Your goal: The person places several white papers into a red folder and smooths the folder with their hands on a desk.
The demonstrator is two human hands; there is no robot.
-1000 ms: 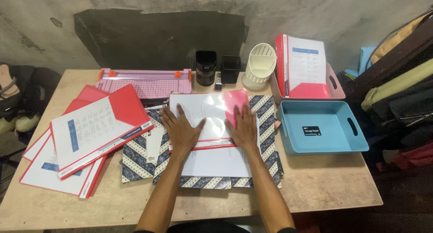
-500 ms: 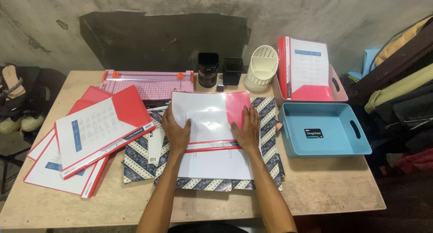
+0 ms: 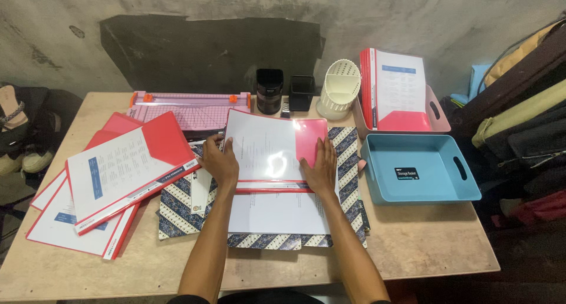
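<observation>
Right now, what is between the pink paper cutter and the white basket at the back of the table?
In the head view, a round black cup and a square black holder stand between the pink paper cutter and the white basket.

A red folder with a clear front cover, held at both side edges near the middle of the frame.

The red folder [image 3: 274, 151] lies roughly flat at centre frame, its transparent cover glaring with light over a printed white sheet, with a red panel showing at its upper right corner and a red spine strip along its lower edge. The left hand [image 3: 219, 161] grips its left edge, fingers curled over the cover, which lifts slightly there. The right hand [image 3: 321, 165] presses flat on its right side. Just below it lies a stack of white printed pages [image 3: 277, 212].
</observation>
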